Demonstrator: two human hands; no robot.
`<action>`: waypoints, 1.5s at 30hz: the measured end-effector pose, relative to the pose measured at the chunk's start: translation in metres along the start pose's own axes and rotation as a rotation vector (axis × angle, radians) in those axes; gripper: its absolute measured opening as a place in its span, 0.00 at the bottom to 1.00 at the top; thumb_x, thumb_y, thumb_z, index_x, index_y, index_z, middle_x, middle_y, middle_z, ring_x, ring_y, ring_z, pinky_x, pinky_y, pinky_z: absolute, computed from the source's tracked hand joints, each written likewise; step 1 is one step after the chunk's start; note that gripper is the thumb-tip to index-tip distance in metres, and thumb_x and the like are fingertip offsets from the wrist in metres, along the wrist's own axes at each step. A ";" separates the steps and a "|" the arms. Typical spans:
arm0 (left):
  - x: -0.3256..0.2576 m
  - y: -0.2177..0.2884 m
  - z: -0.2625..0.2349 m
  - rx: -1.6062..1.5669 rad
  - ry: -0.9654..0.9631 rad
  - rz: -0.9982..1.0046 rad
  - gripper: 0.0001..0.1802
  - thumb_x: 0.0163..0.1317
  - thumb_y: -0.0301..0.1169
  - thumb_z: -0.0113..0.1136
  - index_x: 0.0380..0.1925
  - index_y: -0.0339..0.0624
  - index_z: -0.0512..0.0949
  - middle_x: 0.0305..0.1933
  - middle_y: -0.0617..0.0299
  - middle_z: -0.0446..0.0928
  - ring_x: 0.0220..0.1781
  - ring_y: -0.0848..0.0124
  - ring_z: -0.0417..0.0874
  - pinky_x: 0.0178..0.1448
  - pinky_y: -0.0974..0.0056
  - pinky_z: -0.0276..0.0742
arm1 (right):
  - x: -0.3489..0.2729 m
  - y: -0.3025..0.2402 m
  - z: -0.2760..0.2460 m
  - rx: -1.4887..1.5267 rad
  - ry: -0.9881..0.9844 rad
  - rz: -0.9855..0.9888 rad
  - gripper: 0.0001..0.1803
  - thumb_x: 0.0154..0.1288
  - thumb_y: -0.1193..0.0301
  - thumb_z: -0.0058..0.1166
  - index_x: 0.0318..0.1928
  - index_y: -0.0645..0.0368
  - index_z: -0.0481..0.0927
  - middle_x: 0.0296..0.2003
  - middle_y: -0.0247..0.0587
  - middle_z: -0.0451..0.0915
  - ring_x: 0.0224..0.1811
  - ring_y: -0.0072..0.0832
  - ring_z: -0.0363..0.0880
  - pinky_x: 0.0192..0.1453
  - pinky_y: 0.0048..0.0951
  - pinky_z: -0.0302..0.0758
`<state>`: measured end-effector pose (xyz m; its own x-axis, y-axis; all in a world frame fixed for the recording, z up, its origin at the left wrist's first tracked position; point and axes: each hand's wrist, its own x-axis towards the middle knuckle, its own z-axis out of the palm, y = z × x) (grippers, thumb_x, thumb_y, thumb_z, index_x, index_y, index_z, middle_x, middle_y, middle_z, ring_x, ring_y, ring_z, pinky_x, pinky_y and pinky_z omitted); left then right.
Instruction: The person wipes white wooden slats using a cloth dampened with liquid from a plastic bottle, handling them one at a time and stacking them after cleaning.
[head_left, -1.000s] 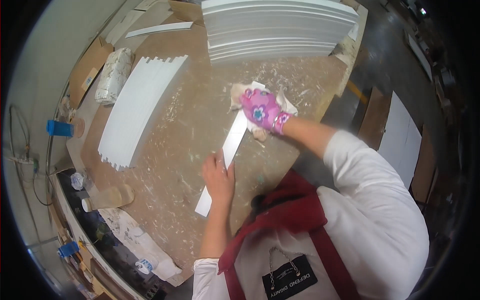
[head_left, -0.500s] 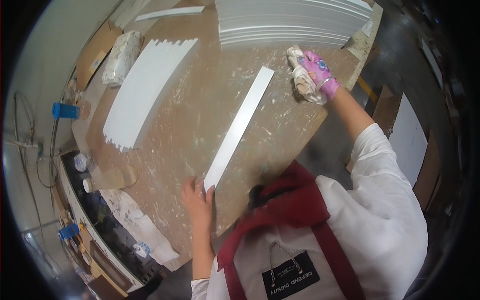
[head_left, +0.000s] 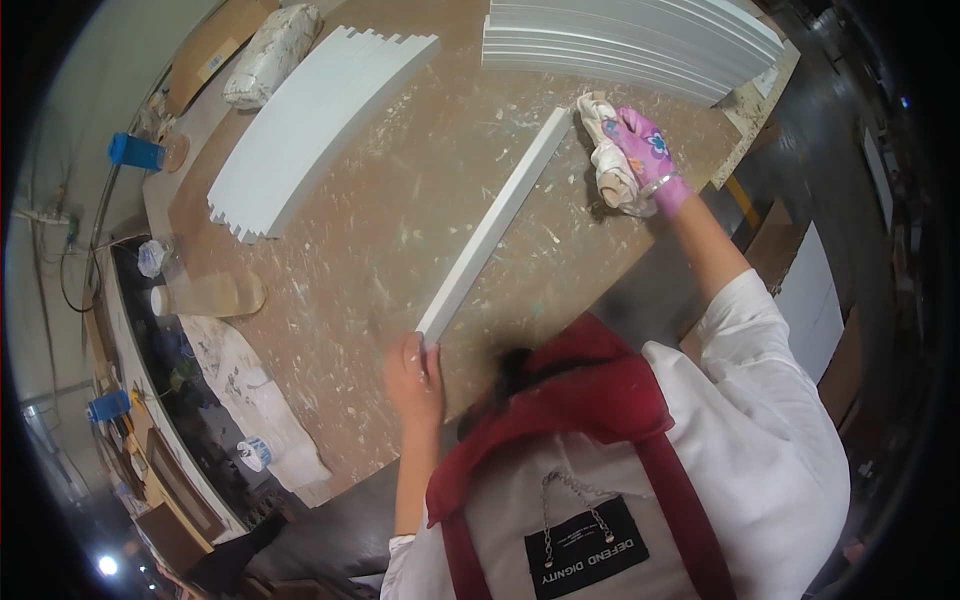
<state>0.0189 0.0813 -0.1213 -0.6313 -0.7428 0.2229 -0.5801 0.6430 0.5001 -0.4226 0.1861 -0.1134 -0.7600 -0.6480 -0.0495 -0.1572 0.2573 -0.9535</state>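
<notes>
A long white strip slants across the brown, paint-flecked table. My bare left hand grips its near end, thumb on one side and fingers on the other. The strip appears turned partly onto its edge, showing a narrow face. At its far end, a little to the right, my right hand wears a pink flowered glove. Its fingers are closed round a crumpled, stained white rag, which is apart from the strip or barely beside it.
White strips lie side by side in a row at the left, and a tall stack of white strips stands at the back. Along the left edge are a wrapped bundle, a jar of yellowish liquid and a stained cloth.
The strip has rolled from its broad face toward its edge in my left hand. My right hand and rag stay near its far end. My view has shifted.
</notes>
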 end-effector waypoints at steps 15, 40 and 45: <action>-0.001 -0.004 -0.002 -0.049 -0.016 0.084 0.18 0.53 0.21 0.63 0.45 0.39 0.77 0.44 0.49 0.77 0.45 0.52 0.76 0.49 0.54 0.71 | -0.025 -0.065 0.085 -1.246 -0.300 -0.233 0.24 0.50 0.61 0.59 0.48 0.60 0.77 0.42 0.49 0.78 0.44 0.39 0.79 0.49 0.39 0.77; -0.049 -0.053 0.002 -0.514 0.241 -0.530 0.21 0.48 0.24 0.65 0.45 0.38 0.74 0.44 0.52 0.75 0.46 0.54 0.76 0.51 0.55 0.72 | -0.174 -0.064 0.269 -0.242 -0.962 -0.801 0.15 0.63 0.62 0.49 0.47 0.52 0.76 0.46 0.40 0.76 0.49 0.33 0.75 0.55 0.35 0.71; -0.044 -0.063 0.000 -0.163 0.232 -0.147 0.17 0.44 0.23 0.69 0.37 0.39 0.78 0.40 0.54 0.77 0.39 0.57 0.77 0.45 0.57 0.73 | -0.150 -0.054 0.247 -0.757 -0.779 -0.877 0.12 0.55 0.63 0.52 0.40 0.49 0.78 0.41 0.37 0.77 0.43 0.35 0.78 0.49 0.41 0.73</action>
<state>0.0838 0.0735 -0.1624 -0.4011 -0.8606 0.3138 -0.5544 0.5008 0.6647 -0.1443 0.0930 -0.1283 0.2654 -0.9605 0.0837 -0.8820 -0.2769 -0.3812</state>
